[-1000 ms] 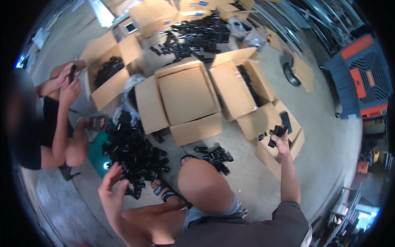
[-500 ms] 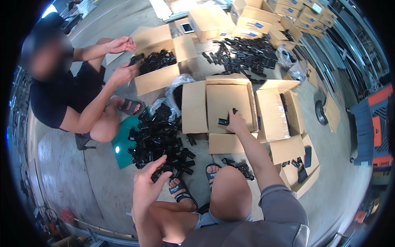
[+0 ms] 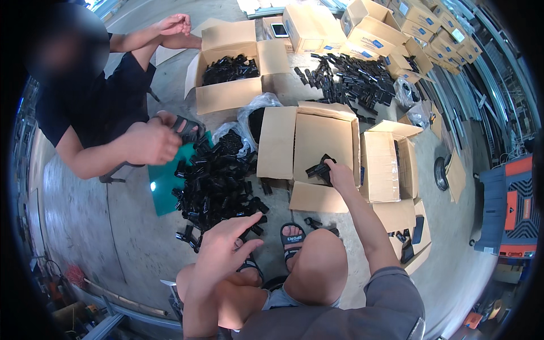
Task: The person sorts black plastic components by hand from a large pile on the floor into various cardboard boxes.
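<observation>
Over the opening of a cardboard box (image 3: 276, 141), my right hand (image 3: 341, 177) grips a black branched fitting (image 3: 318, 170), which looks like a pipe joint. The box stands before me with its flaps spread. My left hand (image 3: 229, 243) is held above the floor with thumb and fingers apart and nothing in it. Just beyond it lies a heap of similar black fittings (image 3: 212, 190), partly on a green sheet (image 3: 161, 195). A few loose fittings (image 3: 311, 222) lie between my foot and the box's front flap.
A co-worker's blurred hand (image 3: 156, 144) is left of the heap. Their open box (image 3: 229, 99) holds black parts. Another open carton (image 3: 378, 164) stands at right. More fittings (image 3: 354, 79) are spread behind, near stacked cartons (image 3: 422, 22). A blue-and-orange case (image 3: 504, 209) stands far right.
My view has shifted slightly. The fitting in my right hand has turned and shows more. The co-worker's lower hand has moved from their box down toward the heap.
</observation>
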Action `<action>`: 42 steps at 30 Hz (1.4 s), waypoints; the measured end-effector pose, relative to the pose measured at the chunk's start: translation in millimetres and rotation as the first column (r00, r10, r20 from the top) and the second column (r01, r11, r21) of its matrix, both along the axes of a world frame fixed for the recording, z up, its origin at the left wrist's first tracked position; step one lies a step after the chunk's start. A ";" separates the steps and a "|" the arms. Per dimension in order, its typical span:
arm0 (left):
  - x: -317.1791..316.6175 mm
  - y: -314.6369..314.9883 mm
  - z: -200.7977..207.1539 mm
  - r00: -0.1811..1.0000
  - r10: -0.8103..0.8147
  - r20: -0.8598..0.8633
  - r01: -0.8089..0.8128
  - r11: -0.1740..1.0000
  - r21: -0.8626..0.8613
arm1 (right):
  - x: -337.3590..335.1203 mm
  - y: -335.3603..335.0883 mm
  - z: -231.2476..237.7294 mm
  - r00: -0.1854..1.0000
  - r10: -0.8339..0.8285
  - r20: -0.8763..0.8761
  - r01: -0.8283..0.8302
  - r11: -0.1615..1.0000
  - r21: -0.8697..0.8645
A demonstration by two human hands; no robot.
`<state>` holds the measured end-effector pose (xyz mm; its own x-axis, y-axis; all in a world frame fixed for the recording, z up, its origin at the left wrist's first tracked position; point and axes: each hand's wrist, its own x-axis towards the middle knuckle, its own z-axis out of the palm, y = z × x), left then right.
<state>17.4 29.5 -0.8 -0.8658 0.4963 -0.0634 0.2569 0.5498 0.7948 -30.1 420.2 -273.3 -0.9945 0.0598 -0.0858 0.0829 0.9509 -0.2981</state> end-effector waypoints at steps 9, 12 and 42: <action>4.7 -6.0 1.1 0.999 0.033 0.027 -0.032 0.998 -0.054 | -1.5 -23.5 15.4 0.960 0.019 -0.279 0.016 0.992 0.123; 5.7 -7.7 -1.5 0.999 0.026 -0.024 -0.026 0.999 -0.042 | -11.7 -42.9 34.6 0.913 0.097 -0.397 -0.004 0.974 0.227; 16.8 -19.6 -18.7 0.985 0.103 -0.136 -0.115 0.990 -0.087 | -52.3 -90.2 -0.6 0.822 -0.477 0.310 0.568 0.645 -0.511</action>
